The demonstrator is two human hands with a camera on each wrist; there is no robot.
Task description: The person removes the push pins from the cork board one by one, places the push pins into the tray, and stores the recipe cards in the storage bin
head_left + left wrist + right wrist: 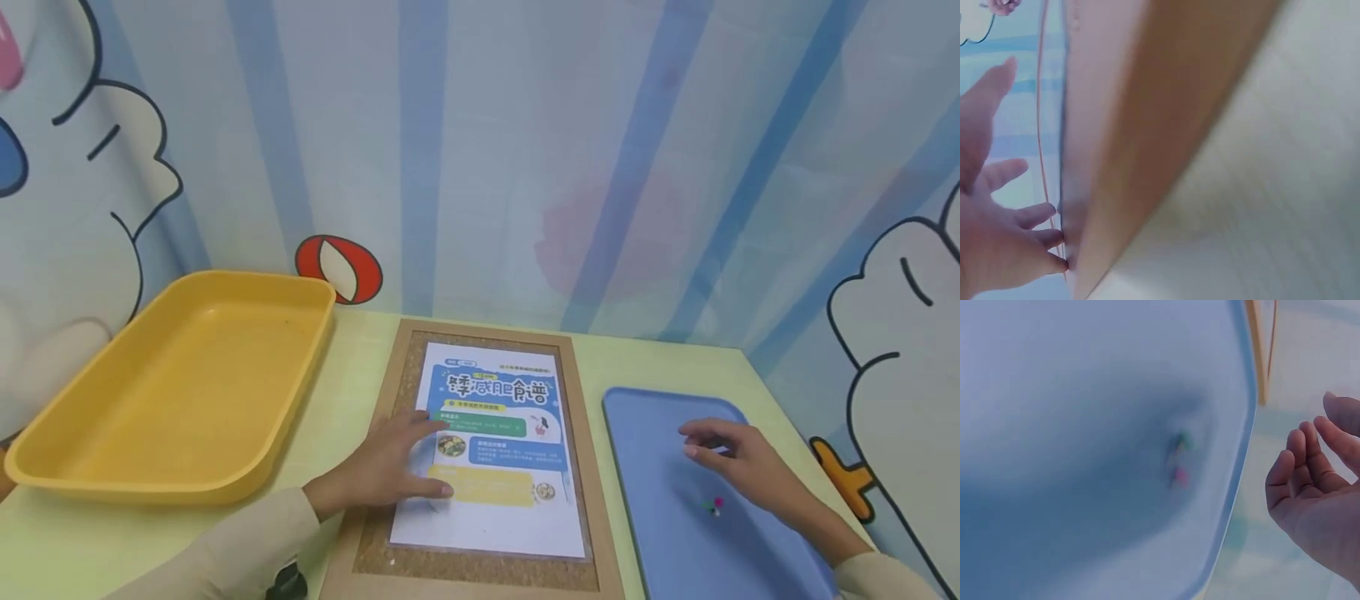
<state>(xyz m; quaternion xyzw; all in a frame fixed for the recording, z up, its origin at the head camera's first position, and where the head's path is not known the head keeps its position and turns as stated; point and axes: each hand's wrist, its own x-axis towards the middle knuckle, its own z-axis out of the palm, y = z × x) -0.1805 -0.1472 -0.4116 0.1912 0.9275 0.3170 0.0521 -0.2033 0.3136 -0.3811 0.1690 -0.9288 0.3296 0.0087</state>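
A printed poster (487,529) with blue, green and yellow blocks lies on a wood-framed cork board (480,568). My left hand (378,471) rests on the poster's left side and the frame, thumb and fingers spread. In the left wrist view, the fingertips of my left hand (1007,244) touch the board's surface. Over the blue tray (652,467) hovers my right hand (742,462), its fingers loosely bent and holding nothing. Below it, a few tiny pink, green and white pieces (714,506), possibly push pins, lie in the tray; they are blurred in the right wrist view.
A large yellow tray (202,375) stands on the left of the pale green table (352,358). Behind the table hangs a striped blue cartoon curtain (495,167), which also runs along the right side.
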